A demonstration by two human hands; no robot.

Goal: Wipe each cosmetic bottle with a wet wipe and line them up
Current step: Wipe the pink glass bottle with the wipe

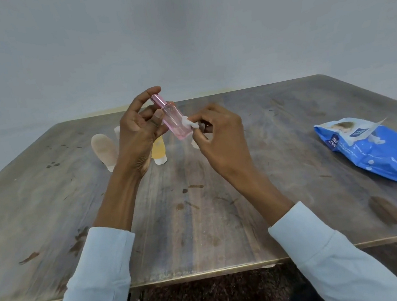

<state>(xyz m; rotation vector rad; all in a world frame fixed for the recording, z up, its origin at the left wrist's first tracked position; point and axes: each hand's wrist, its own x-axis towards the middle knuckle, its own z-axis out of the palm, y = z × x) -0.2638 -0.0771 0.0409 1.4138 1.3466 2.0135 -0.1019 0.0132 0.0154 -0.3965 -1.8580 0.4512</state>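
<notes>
Pink bottle [172, 120] held in the air above the desk [49, 206], long axis tilted, metallic pink cap up and away to the left, clear base down toward the right. Left hand [137, 132] raised, palm turned inward, grip closed round the upper body, one finger arched over the cap. Right hand [218, 138] level with the base, grip narrow, pinching a small white wet wipe [188, 122] against the lower side. Behind the hands, standing on their caps near mid-desk: beige tube [104, 150] and yellow tube [159, 152], others partly hidden. Blue wipes pack [377, 151] well apart at the right edge. Open desk surface in front toward the near edge.
</notes>
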